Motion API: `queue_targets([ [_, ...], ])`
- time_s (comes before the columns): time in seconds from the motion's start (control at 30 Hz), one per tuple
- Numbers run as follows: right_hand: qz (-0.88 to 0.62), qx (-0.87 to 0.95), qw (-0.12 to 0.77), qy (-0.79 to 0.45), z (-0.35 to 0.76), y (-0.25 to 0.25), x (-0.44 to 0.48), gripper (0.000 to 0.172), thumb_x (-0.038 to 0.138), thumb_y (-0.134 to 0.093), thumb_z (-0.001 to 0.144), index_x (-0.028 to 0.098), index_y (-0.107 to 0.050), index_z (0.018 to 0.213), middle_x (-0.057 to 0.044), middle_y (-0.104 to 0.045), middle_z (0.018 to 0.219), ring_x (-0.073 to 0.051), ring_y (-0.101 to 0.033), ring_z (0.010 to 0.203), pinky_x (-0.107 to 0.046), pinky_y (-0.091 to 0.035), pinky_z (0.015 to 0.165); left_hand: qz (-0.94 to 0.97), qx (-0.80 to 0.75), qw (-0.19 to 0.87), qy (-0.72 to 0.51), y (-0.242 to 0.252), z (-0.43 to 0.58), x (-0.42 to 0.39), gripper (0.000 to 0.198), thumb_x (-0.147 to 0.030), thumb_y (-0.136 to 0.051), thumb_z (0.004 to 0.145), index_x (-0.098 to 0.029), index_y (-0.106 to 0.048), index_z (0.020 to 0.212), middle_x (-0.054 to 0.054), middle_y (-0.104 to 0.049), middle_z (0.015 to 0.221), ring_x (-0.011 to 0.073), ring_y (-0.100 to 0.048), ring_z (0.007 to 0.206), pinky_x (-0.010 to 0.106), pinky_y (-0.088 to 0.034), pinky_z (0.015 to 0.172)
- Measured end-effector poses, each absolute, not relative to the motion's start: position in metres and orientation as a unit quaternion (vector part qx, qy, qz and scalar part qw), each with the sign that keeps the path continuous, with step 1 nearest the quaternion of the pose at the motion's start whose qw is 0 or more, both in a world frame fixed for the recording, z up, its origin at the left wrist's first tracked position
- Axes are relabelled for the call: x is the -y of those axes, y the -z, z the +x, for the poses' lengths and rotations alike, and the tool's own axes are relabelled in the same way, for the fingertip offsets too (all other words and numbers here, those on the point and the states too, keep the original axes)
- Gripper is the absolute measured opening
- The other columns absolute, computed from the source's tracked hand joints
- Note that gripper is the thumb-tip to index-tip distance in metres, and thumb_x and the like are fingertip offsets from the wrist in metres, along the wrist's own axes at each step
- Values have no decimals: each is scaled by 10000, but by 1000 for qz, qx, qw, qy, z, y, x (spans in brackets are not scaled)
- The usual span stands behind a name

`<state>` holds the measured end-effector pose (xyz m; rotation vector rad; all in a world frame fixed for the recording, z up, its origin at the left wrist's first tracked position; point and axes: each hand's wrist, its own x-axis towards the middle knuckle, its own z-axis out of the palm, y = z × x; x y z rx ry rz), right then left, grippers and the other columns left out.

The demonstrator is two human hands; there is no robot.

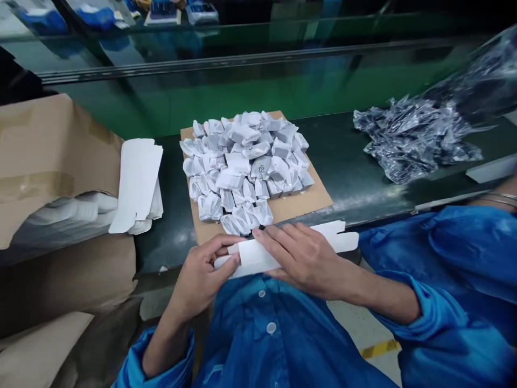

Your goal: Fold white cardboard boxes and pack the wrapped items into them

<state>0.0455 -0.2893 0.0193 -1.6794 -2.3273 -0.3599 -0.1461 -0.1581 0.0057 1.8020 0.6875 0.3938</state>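
Note:
Both hands hold one long white folding carton [254,257] in front of my body, just off the table's near edge. My left hand [205,269] pinches its left end between thumb and fingers. Across the carton's middle and right part lies my right hand [301,256], fingers bent over the top. Flaps stick out past the right hand; whether anything is inside the carton cannot be seen. Right beyond the hands, many small white wrapped packets [242,161] are heaped on a flat cardboard sheet [299,210].
A large open cardboard box [52,145] with stacked white cartons stands at left. More flat cartons [137,183] lie beside it on the dark table [161,242]. Clear plastic bags [416,134] lie at right, near a co-worker's blue sleeve [452,253]. A green barrier [242,91] runs behind.

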Motion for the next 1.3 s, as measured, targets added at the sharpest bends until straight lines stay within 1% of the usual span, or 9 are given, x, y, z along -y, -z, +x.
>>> queue_targets([
  [0.13,-546,797,133,223,40,-20,283,366,212,-506,979,4,-580,1271,-191,-724,1073,-278,-676,909,-384,-523,703,820,-270,414,-289,-9,-144,153,153,-163,-639,790,-239,-771,811,-12,-778,811,144,-725,734,208,-562,668],
  [0.3,-595,769,126,196,57,-24,280,452,201,-485,986,52,-470,1412,-216,-643,1308,-331,-630,1161,-491,-521,937,778,-335,399,-352,-15,-157,151,93,-231,-704,822,-256,-765,888,-13,-776,848,164,-727,743,237,-576,620],
  [0.47,-665,644,270,264,51,-22,275,594,293,-590,946,51,-414,1458,-225,-714,1122,-324,-698,946,-425,-544,777,645,-272,346,-624,-11,-140,195,542,-549,-606,891,-414,-481,1401,9,-662,1312,261,-701,1061,461,-628,835],
  [0.53,-662,627,299,280,29,-13,272,611,281,-527,968,40,-350,1501,-232,-715,1102,-334,-694,930,-433,-537,759,662,-261,360,-603,-5,-123,211,798,-667,-607,832,-388,-303,1515,74,-529,1472,315,-601,1258,510,-580,960],
  [0.63,-617,682,326,219,0,-1,272,564,193,-416,983,7,-319,1506,-246,-688,1171,-335,-667,1054,-441,-548,823,659,-351,383,-544,1,-107,211,926,-573,-650,849,-282,-129,1556,169,-521,1422,298,-652,1161,454,-582,927],
  [0.83,-582,658,464,-115,18,-24,265,612,444,-634,928,183,-455,1452,-94,-673,1135,-182,-651,943,-308,-564,833,717,-385,363,-455,5,-121,175,732,-460,-764,735,-207,-477,1359,119,-565,1305,276,-636,1088,358,-558,862],
  [1.03,-482,678,506,-229,41,-39,232,213,284,-624,943,189,-717,1110,-48,-684,948,-151,-631,866,-290,-523,784,777,-293,334,-446,8,-128,168,522,-343,-760,733,-230,-538,1191,42,-620,1113,192,-665,942,282,-556,779],
  [1.17,-508,498,613,-344,53,-46,218,281,401,-566,967,163,-714,953,-9,-638,782,-101,-587,664,-224,-488,614,789,-257,406,-382,10,-133,167,462,-305,-765,740,-246,-523,1130,17,-640,995,150,-668,706,279,-558,638],
  [1.3,-479,474,568,-472,56,-49,208,315,457,-674,882,149,-663,816,8,-609,742,-98,-560,647,-211,-452,574,819,-265,349,-370,9,-131,164,431,-301,-754,746,-246,-534,1113,23,-640,1003,187,-681,827,293,-558,686],
])
